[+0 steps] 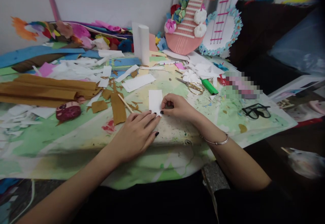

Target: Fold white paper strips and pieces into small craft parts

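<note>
A small white paper strip (155,101) lies on the paint-stained table cover (177,139) in front of me. My left hand (137,132) lies flat with its fingers pressing the strip's near end. My right hand (177,107) pinches the strip's right near corner with curled fingers; a thin bracelet (215,142) circles that wrist. A thin wooden stick (125,103) lies just left of the strip, beside brown paper scraps (118,108).
Scissors (193,86) and a green glue stick (209,86) lie beyond my right hand, black glasses (255,111) further right. Brown crepe strips (45,90) stretch at left. A white paper roll (143,44) and pink paper instrument (189,27) stand at the back among scraps.
</note>
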`<state>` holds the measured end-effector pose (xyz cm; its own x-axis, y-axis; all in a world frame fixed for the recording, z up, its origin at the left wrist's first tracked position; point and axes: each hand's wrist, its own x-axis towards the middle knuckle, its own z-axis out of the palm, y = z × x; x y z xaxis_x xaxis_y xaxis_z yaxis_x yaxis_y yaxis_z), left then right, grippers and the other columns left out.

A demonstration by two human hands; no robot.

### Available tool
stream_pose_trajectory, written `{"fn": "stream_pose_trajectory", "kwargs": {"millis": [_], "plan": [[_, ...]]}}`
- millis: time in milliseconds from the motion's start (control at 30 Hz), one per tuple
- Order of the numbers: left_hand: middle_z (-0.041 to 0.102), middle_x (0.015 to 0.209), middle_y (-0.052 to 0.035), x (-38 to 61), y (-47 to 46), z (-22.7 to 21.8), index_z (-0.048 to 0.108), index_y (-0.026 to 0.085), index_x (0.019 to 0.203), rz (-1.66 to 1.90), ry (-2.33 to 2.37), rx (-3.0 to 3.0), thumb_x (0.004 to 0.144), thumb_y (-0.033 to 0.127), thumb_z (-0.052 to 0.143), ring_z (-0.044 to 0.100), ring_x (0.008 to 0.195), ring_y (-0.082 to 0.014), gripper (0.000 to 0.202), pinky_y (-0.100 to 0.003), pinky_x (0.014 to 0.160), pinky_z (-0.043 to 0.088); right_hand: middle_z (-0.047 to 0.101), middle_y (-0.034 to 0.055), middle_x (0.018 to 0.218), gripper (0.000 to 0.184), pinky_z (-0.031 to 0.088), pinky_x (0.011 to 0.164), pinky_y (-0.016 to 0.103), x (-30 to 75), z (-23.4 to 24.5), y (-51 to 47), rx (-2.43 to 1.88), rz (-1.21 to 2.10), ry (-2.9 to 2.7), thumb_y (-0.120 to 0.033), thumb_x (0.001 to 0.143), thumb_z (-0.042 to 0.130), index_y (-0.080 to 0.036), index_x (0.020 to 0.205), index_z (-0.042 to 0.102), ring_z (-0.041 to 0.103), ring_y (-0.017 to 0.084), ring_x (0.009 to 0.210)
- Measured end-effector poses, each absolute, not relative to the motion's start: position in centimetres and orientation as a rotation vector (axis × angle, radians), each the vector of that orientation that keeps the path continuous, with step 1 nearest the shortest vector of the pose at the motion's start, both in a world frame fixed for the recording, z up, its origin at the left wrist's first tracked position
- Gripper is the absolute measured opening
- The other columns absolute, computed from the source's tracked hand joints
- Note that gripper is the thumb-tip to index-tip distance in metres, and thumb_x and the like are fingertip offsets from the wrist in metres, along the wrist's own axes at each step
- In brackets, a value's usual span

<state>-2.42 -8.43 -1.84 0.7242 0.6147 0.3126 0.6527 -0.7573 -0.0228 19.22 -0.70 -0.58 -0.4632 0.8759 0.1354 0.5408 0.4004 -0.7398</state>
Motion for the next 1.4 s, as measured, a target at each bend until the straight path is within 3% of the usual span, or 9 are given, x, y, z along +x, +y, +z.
{"fn": "stream_pose_trajectory", "kwargs": {"millis": [300, 733, 1167, 1400], "plan": [[0.057, 0.136, -0.0154, -2.4, -8.5, -2.0, 0.049, 0.008, 0.136, -0.396, -0.978, -2.777, 0.1, 0.024, 0.033, 0.05, 0.128, -0.0273, 0.043, -0.044, 0.1, 0.032, 0.058, -0.0016, 0.066, 0.008, 0.034, 0.058, 0.025, 19.4, -1.0, -0.1, -1.205, 0.971, -2.082, -0.013, 0.064, 0.064, -0.015, 0.072, 0.063, 0.046, 0.01, 0.061], [0.059, 0.133, -0.0103, -2.2, -8.7, -0.9, 0.052, 0.018, 0.133, -0.327, -1.049, -2.744, 0.098, 0.026, 0.035, 0.051, 0.124, -0.0258, 0.039, -0.044, 0.09, 0.034, 0.059, -0.0021, 0.064, 0.008, 0.036, 0.057, 0.023, 19.4, -1.2, 0.1, -1.19, 1.003, -2.071, -0.011, 0.064, 0.064, -0.015, 0.071, 0.064, 0.049, 0.009, 0.059], [0.051, 0.138, -0.0173, -2.5, -8.9, -1.6, 0.049, 0.018, 0.138, -0.327, -1.135, -2.752, 0.098, 0.026, 0.035, 0.048, 0.126, -0.0291, 0.043, -0.046, 0.098, 0.033, 0.056, -0.0039, 0.062, 0.008, 0.035, 0.056, 0.021, 19.3, -0.9, -0.2, -1.184, 1.021, -2.062, -0.008, 0.066, 0.06, -0.014, 0.07, 0.062, 0.047, 0.008, 0.058], [0.051, 0.141, -0.0143, -2.6, -9.0, -1.7, 0.048, 0.019, 0.14, -0.321, -1.152, -2.754, 0.099, 0.028, 0.034, 0.044, 0.131, -0.0295, 0.044, -0.047, 0.1, 0.032, 0.058, -0.0018, 0.072, 0.018, 0.036, 0.061, 0.022, 19.3, -0.6, -0.8, -1.085, 0.903, -2.124, -0.001, 0.066, 0.058, -0.013, 0.076, 0.067, 0.044, 0.008, 0.062]]}}
